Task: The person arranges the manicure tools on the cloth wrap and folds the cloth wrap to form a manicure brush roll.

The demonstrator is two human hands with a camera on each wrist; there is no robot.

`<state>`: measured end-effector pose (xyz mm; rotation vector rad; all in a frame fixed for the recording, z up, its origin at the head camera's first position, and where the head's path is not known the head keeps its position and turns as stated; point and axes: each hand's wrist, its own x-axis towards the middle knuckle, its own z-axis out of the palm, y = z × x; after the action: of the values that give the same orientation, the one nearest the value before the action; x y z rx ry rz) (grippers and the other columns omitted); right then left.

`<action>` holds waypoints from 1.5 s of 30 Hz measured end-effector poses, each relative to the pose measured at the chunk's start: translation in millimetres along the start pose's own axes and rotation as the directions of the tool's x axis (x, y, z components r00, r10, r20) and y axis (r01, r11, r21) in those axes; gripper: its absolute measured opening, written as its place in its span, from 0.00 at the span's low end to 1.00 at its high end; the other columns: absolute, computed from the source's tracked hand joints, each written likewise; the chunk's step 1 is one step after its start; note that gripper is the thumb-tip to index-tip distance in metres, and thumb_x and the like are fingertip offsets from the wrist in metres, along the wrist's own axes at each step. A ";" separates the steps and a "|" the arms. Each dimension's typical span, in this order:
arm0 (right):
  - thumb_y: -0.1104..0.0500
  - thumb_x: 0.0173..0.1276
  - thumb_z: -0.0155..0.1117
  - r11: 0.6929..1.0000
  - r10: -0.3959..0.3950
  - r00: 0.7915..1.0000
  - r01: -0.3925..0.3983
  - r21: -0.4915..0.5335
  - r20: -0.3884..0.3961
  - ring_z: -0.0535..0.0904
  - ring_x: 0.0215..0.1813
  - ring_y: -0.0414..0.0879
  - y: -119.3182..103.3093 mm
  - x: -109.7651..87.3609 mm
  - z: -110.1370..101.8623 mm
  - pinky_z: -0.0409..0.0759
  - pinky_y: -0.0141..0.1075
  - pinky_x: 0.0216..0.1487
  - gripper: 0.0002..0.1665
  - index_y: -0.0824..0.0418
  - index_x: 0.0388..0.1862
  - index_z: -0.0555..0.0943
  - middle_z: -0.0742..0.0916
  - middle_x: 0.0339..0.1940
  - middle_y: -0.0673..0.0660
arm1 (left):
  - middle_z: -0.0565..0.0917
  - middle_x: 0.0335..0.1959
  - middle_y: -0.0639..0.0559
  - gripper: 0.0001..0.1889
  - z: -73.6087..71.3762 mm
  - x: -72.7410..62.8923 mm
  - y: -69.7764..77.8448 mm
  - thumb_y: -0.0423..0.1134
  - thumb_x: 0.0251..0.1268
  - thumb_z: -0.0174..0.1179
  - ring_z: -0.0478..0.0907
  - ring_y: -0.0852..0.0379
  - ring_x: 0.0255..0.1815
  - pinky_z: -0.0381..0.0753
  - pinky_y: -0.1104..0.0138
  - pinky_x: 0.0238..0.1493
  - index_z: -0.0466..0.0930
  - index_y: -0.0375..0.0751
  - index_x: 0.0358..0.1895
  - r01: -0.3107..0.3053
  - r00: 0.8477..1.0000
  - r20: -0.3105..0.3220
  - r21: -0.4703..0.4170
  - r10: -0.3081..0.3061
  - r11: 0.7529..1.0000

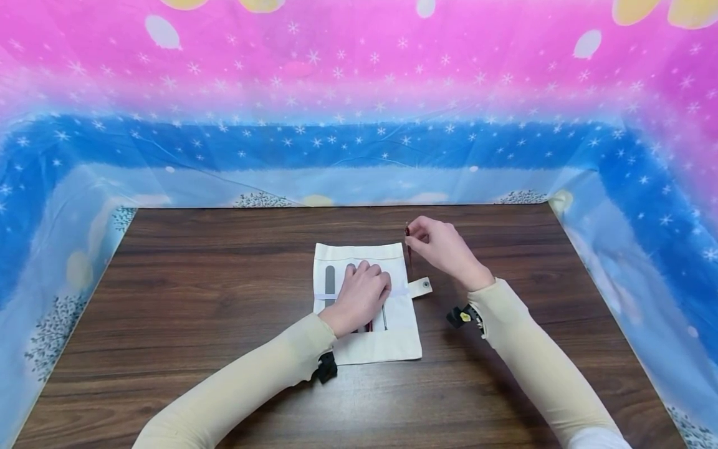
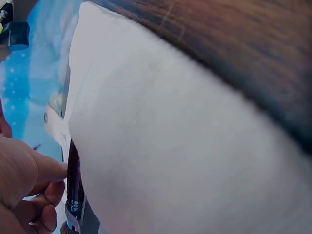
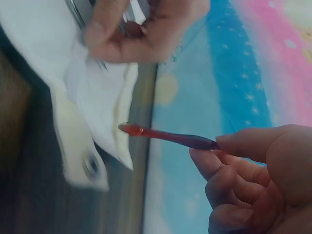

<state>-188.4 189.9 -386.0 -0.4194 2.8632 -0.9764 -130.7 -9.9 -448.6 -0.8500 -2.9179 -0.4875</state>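
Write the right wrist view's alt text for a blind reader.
The right hand pinches a red tool near one end. Beyond it, the left hand is at a white pouch with a snap strap, on a dark table before a snowflake backdrop.

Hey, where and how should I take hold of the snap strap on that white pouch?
Probably best to pinch the snap strap by its free end, beside the metal snap, coming from the right in the head view: it is flat and juts out beyond the white pouch, clear of the left hand.
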 end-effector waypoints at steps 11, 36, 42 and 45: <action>0.56 0.78 0.62 0.998 0.040 0.999 -0.041 0.055 0.018 0.82 0.36 0.49 -0.3 8.2 34.1 0.77 0.40 0.38 0.14 0.65 0.52 0.84 0.91 0.38 0.58 | 0.80 0.33 0.54 0.07 2.9 -2.0 0.4 0.39 0.76 0.62 0.73 0.51 0.40 0.70 0.52 0.48 0.85 0.48 0.36 0.007 1.000 -0.026 0.016 -0.006 1.000; 0.55 0.79 0.62 0.994 0.064 0.994 -0.071 0.080 0.087 0.81 0.36 0.50 1.4 9.8 41.2 0.76 0.39 0.37 0.14 0.64 0.51 0.85 0.89 0.38 0.58 | 0.80 0.33 0.53 0.08 7.1 -2.1 -0.7 0.40 0.77 0.60 0.73 0.50 0.39 0.70 0.52 0.47 0.85 0.48 0.36 0.006 0.998 -0.057 0.017 -0.005 1.000; 0.56 0.79 0.61 0.992 0.089 0.983 -0.102 0.075 0.162 0.82 0.38 0.50 2.9 9.9 44.5 0.78 0.41 0.38 0.14 0.63 0.55 0.81 0.90 0.40 0.60 | 0.80 0.32 0.53 0.09 6.2 -2.1 -1.0 0.39 0.77 0.61 0.73 0.50 0.40 0.70 0.52 0.47 0.85 0.47 0.34 0.010 0.999 -0.045 0.010 -0.009 1.000; 0.56 0.79 0.60 0.992 0.089 0.979 -0.105 0.077 0.182 0.82 0.36 0.49 5.4 8.6 46.5 0.77 0.40 0.37 0.13 0.61 0.55 0.80 0.90 0.39 0.58 | 0.79 0.32 0.53 0.09 6.2 -1.6 -0.9 0.39 0.77 0.60 0.72 0.50 0.39 0.71 0.52 0.47 0.84 0.47 0.34 0.013 1.000 -0.028 0.006 -0.013 1.000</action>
<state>-190.1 164.3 -426.1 -0.3371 2.6449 -0.9873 -129.7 -9.5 -455.0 -0.8176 -2.9001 -0.4862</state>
